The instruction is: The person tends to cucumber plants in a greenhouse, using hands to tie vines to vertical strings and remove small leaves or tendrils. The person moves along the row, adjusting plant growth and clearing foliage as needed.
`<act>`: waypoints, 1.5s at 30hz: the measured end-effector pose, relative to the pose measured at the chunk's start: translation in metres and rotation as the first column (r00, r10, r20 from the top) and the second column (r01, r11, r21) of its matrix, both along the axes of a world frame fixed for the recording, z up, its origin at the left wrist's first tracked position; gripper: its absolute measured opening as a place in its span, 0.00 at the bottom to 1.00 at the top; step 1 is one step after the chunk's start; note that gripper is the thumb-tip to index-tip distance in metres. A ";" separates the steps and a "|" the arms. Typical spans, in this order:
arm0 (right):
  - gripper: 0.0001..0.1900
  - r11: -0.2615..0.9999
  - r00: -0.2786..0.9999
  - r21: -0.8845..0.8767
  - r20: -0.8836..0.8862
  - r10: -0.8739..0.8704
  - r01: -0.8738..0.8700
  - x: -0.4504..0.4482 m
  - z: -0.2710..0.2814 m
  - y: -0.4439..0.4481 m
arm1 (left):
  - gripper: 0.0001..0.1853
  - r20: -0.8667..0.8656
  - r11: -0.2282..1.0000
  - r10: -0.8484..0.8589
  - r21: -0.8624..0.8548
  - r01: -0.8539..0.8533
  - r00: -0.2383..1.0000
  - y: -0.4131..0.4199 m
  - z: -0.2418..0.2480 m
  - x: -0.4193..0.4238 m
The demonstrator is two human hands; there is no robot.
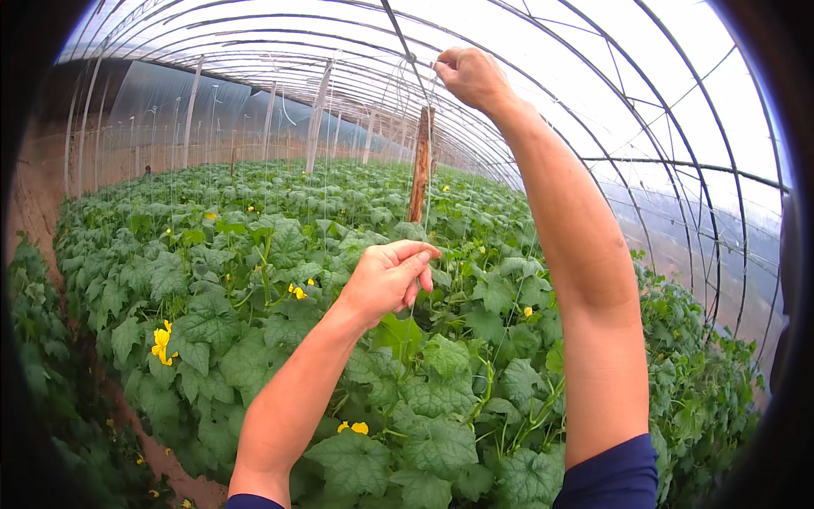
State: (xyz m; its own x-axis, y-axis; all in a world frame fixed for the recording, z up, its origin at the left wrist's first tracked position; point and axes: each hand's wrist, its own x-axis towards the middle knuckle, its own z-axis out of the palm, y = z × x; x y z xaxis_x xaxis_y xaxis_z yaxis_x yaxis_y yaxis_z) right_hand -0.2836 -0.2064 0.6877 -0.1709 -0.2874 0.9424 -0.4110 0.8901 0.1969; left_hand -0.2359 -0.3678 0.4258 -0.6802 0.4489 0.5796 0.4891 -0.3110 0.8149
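My left hand [389, 275], at chest height over the leaves, pinches a thin trellis string [428, 197] between thumb and fingers. The string runs upward from it and hangs on below toward the vines. Raised high, my right hand [474, 77] has its fingers curled at the upper string, beside a dark overhead bar [398, 28]. Loose loops of string [397, 79] dangle from that bar just left of my right fingertips. Behind the string stands a rough wooden post [420, 168]. Broad green leaves [439, 391] of climbing vines spread beneath both hands.
Curved metal hoops [690, 70] carry the translucent greenhouse cover. Pale posts [318, 118] and several hanging strings rise from the crop farther back. Yellow flowers [163, 343] dot the foliage. A bare soil path [159, 455] runs along the lower left, with more vines beyond it.
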 end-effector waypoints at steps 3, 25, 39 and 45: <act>0.09 0.939 0.950 0.142 -0.042 -0.309 0.312 0.006 0.001 -0.009 | 0.13 0.018 1.000 0.004 -0.007 -0.004 1.000 0.000 -0.006 0.001; 0.09 0.507 0.591 0.337 -0.626 -0.508 0.793 0.053 0.040 -0.012 | 0.13 0.023 1.000 -0.009 -0.008 0.010 1.000 0.005 -0.004 -0.008; 0.16 0.990 0.963 0.109 0.244 -0.116 0.092 0.018 0.050 0.000 | 0.13 -0.025 1.000 0.006 -0.028 -0.006 1.000 0.007 -0.004 -0.012; 0.16 0.811 0.842 0.331 0.083 -0.533 0.481 0.038 0.059 -0.026 | 0.12 -0.033 0.999 0.037 -0.009 -0.037 0.999 0.004 -0.003 -0.008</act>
State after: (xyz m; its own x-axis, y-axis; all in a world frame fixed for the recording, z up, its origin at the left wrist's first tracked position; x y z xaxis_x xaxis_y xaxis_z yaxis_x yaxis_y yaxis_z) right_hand -0.2460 -0.2319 0.7464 -0.5125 -0.3672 0.7762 0.0345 0.8944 0.4459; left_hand -0.2439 -0.3639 0.4233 -0.6772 0.4295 0.5974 0.5266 -0.2841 0.8012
